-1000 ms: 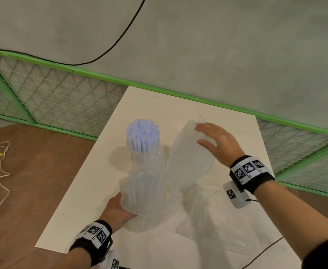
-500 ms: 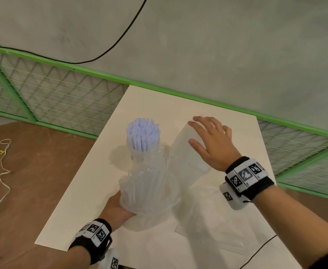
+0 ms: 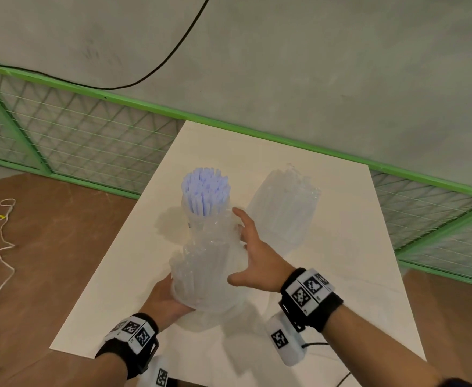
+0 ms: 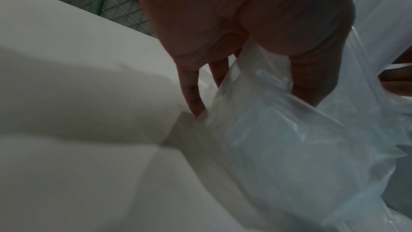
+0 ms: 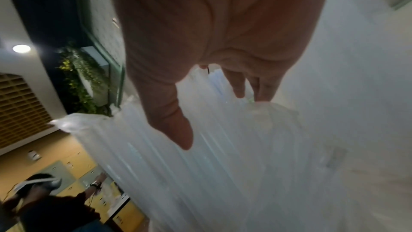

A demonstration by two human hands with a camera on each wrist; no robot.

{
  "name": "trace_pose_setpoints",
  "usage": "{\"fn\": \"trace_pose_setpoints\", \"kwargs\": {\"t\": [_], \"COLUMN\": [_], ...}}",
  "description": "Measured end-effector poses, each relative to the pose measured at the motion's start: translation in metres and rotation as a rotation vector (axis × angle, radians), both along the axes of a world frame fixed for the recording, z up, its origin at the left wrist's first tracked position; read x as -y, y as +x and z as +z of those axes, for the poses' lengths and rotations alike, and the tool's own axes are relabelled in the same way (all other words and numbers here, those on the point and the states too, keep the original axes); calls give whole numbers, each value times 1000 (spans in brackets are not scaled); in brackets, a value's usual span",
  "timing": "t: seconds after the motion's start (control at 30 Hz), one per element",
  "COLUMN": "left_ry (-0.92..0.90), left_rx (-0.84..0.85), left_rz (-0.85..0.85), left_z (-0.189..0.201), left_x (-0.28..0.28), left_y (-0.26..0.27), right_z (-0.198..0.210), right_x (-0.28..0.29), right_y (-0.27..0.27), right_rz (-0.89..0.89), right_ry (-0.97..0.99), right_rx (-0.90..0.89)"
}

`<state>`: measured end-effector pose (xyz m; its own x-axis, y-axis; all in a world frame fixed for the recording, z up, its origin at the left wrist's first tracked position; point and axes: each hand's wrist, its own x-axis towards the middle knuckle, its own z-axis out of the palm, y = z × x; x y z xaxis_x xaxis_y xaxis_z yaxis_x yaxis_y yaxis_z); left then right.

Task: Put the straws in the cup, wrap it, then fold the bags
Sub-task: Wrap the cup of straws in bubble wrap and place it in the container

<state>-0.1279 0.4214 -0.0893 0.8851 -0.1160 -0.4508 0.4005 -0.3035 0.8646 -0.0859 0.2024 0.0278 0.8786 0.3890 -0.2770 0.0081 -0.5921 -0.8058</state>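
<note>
A clear cup packed with pale blue straws stands mid-table, its lower part inside a crinkled clear plastic bag. My left hand grips the bag's bottom at the near side; in the left wrist view its fingers and thumb clasp the plastic. My right hand is open, fingers spread, touching the bag's right side. The right wrist view shows its thumb and fingers straight above the ribbed plastic. A second clear bag lies to the right, free of both hands.
The white table is narrow, with brown floor on both sides. A green mesh fence runs behind it. A white cord lies on the floor at left. Another person is far off in the right wrist view.
My right hand has let go of the second bag and come left and nearer, onto the bag around the cup. The second bag now lies alone. The left hand has stayed put.
</note>
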Motion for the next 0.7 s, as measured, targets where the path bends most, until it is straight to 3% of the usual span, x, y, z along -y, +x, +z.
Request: {"fn": "trace_pose_setpoints", "kwargs": {"t": [0.1, 0.2, 0.43, 0.57, 0.7], "left_ry": [43, -36, -76, -115, -137], "left_rx": [14, 69, 308, 376, 471], "left_rz": [-55, -99, -135, -104, -116], "left_z": [7, 24, 61, 68, 63], "left_x": [0, -5, -13, -1, 13], "left_y": [1, -1, -8, -13, -15], "right_z": [-6, -7, 0, 7, 2], "right_x": [-3, -3, 1, -3, -10], "right_y": [7, 11, 14, 9, -2], "right_rz": [-8, 2, 110, 216, 222], "right_ry": [99, 125, 14, 17, -42], "right_rx": [-36, -57, -68, -106, -16]}}
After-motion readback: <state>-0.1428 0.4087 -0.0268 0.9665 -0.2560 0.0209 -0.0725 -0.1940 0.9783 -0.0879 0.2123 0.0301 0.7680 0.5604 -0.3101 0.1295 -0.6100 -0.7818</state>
